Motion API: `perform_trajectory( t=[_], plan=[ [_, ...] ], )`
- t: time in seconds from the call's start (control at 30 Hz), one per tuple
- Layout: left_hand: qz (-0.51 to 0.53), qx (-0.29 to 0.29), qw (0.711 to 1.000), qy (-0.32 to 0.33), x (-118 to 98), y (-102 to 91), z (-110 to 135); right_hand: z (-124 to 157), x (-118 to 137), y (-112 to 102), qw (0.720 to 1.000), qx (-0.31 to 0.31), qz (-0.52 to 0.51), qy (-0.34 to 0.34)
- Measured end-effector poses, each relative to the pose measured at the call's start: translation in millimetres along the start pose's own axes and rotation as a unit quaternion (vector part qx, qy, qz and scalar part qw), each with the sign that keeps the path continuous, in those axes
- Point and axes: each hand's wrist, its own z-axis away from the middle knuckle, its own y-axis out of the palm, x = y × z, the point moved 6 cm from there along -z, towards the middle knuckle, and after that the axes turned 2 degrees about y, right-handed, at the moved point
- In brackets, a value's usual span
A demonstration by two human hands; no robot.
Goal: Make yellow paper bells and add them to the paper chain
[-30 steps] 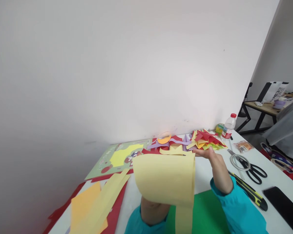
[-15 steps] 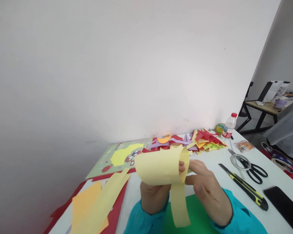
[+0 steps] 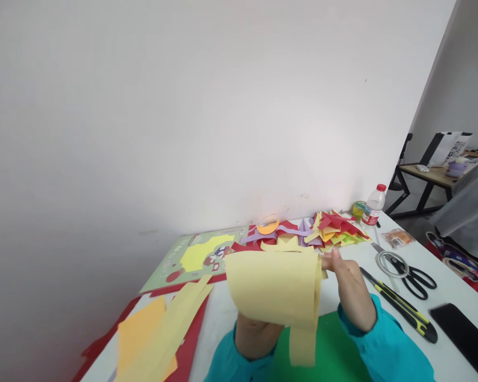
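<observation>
The pale yellow sheet is held curled above the green sheet, its curl axis running left to right between the 2 hands, a tail hanging at the right end. The right hand pinches its upper right edge; the left hand sits beneath, its grip hidden by the paper.
</observation>
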Motion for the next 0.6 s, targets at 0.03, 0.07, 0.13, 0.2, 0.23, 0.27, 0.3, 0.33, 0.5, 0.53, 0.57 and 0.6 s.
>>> perform_trajectory(
  t=[0.03,0.07,0.13,0.2,0.23,0.27,0.3,0.33,0.5,0.53,0.57,0.6],
  plan=[
    [0.004,0.012,1.000,-0.010,-2,0.8,-1,-3,-3,-1,1.000,-0.003,-0.012,0.009],
    [0.007,0.026,0.999,-0.018,-3,2.3,-2,-5,-6,-3,1.000,-0.005,-0.020,0.019],
    [0.021,0.045,0.998,-0.031,-6,5.7,-5,-9,-10,-6,0.999,-0.016,-0.027,0.031],
    [0.041,0.048,0.997,-0.034,-9,7.7,-8,-12,-12,-11,0.998,-0.051,-0.021,0.028],
    [0.048,0.040,0.998,-0.025,-11,7.4,-10,-12,-11,-15,0.997,-0.071,-0.013,0.022],
    [0.049,0.029,0.998,-0.007,-14,6.6,-12,-11,-10,-18,0.996,-0.089,-0.004,0.015],
    [0.045,0.016,0.999,0.018,-19,5.5,-14,-10,-8,-20,0.995,-0.103,0.005,0.008],
    [0.037,0.005,0.998,0.048,-23,4.8,-17,-8,-5,-22,0.994,-0.112,0.014,-0.001],
    [0.004,0.017,0.988,0.154,-43,13.0,-21,8,17,-15,0.990,-0.081,0.055,-0.105],
    [0.007,0.014,0.988,0.153,-42,14.3,-20,10,21,-9,0.989,-0.039,0.067,-0.125],
    [0.008,0.006,0.989,0.146,-41,14.8,-18,13,25,-1,0.987,0.008,0.081,-0.139],
    [0.003,-0.002,0.991,0.136,-38,15.0,-15,15,28,6,0.983,0.050,0.093,-0.149]
  ],
)
